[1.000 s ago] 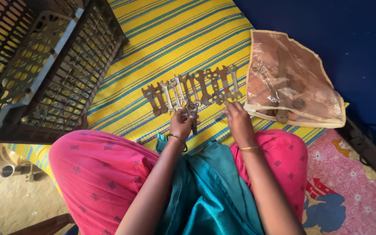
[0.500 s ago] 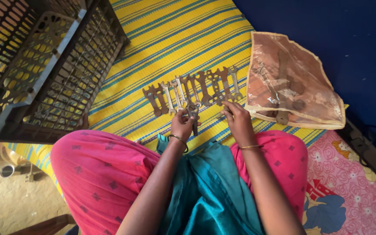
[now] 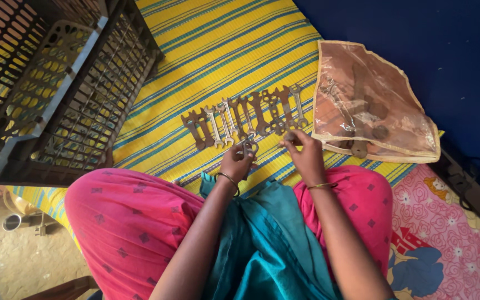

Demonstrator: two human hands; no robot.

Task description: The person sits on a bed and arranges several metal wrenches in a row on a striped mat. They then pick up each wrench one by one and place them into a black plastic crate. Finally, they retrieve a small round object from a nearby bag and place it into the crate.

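Right of the right hand (image 3: 306, 155): clear plastic pouch (image 3: 373, 105), rusty tools inside. Left hand (image 3: 235, 162) grips a small wrench (image 3: 248, 145); right hand pinches something small, unclear. Just beyond both hands, row of wrenches (image 3: 245, 116) on striped yellow mat (image 3: 218, 50). Far left, black crates (image 3: 56, 83); blue wall (image 3: 445, 50).

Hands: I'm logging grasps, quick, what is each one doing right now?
Left hand: closed on a spanner, lifted just below the row of spanners.
Right hand: fingers pinched at the row's right end; what they hold cannot be told.
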